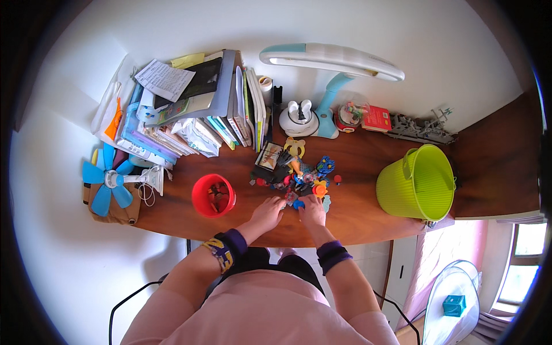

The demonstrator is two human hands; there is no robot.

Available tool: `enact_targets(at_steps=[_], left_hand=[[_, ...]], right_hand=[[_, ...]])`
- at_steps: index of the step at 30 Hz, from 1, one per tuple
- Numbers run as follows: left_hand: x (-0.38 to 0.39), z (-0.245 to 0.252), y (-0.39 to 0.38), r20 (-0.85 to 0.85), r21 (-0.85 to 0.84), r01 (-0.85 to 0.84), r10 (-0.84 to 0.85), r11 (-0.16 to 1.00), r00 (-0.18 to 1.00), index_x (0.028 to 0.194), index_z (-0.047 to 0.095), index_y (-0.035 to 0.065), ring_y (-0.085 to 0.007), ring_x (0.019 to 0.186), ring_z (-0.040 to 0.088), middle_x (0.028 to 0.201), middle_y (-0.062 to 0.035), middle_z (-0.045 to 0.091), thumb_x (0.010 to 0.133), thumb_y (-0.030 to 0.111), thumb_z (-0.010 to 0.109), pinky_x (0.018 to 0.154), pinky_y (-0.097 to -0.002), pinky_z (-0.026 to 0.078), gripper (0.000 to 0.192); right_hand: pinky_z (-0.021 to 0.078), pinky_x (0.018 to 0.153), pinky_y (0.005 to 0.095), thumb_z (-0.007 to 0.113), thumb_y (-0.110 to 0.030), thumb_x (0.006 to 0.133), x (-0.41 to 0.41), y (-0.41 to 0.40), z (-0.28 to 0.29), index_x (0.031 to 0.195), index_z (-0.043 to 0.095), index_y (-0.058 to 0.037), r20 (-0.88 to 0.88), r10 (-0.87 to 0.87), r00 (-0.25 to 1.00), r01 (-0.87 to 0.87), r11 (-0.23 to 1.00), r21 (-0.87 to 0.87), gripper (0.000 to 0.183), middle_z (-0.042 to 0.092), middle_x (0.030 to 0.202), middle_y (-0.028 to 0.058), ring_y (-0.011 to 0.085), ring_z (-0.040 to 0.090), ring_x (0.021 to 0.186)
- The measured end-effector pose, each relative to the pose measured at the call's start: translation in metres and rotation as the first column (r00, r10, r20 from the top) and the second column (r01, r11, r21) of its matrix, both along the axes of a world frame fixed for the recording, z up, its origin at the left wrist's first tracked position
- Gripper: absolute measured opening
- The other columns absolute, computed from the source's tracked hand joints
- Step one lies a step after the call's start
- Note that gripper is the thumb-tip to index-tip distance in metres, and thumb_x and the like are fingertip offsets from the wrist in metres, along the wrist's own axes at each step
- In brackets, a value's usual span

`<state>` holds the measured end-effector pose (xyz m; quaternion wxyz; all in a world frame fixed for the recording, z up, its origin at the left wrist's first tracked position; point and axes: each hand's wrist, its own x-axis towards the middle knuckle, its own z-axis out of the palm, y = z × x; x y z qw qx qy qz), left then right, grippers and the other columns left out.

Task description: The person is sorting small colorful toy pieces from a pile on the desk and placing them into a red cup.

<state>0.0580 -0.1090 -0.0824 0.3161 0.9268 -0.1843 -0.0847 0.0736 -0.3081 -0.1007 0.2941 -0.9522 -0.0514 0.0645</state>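
A heap of small toys and building-block pieces (307,167) lies on the wooden desk in front of me. At its near left edge is my left hand (268,212), fingers bent downward by a small pale piece. My right hand (312,210) rests at the near edge, its fingertips at a round blue piece (298,204). Whether either hand grips anything is hard to make out, as the fingers cover the spot. Between the hands sits a small reddish clear piece (291,197). An orange-and-yellow flower-shaped piece (319,189) lies just beyond the right hand.
Left of my hands stands a red bucket (200,196) with reddish pieces inside. A lime-green ribbed bucket (394,189) leans at the right. Behind are books (248,108), a desk lamp (330,92), a snow globe (350,114) and a grey model (418,129). A blue-bladed fan (113,179) sits far left.
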Motion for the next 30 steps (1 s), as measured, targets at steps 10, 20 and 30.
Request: enact_targets(at_steps=[10, 20, 30], left_hand=[[0.029, -0.038, -0.026, 0.001, 0.269, -0.126, 0.13, 0.955, 0.991, 0.127, 0.058, 0.0173, -0.0322, 0.107, 0.06, 0.113, -0.0111, 0.059, 0.082, 0.009, 0.065, 0.082, -0.0432, 0.055, 0.047], [0.038, -0.041, -0.045, 0.055, 0.414, -0.136, 0.124, 0.9, 0.991, 0.11, 0.057, 0.0132, -0.0307, 0.103, 0.065, 0.112, -0.0131, 0.062, 0.088, 0.016, 0.06, 0.074, -0.0431, 0.058, 0.022], [0.035, -0.043, -0.043, 0.115, 0.297, -0.188, 0.16, 0.936, 0.98, 0.101, 0.055, 0.009, -0.0329, 0.095, 0.065, 0.101, -0.011, 0.063, 0.081, 0.018, 0.07, 0.072, -0.0448, 0.055, 0.026]], right_hand=[[0.0516, 0.09, 0.0407, 0.075, -0.012, 0.073, 0.005, -0.008, -0.014, 0.117, 0.066, -0.0165, 0.043, 0.117, 0.992, -0.111, 0.985, -0.131, 0.045, 0.057, 0.116, 0.004, 0.0273, 0.055, 0.112], [0.0506, 0.09, 0.0409, 0.075, -0.013, 0.072, 0.008, -0.02, -0.014, 0.112, 0.066, -0.0197, 0.037, 0.197, 0.98, -0.188, 0.969, -0.162, 0.042, 0.057, 0.113, 0.0031, 0.0256, 0.054, 0.112], [0.052, 0.084, 0.0398, 0.075, -0.016, 0.076, 0.009, -0.025, -0.012, 0.099, 0.064, -0.0161, 0.091, 0.175, 0.98, -0.174, 0.985, -0.022, 0.025, 0.065, 0.097, 0.0027, 0.025, 0.06, 0.102]])
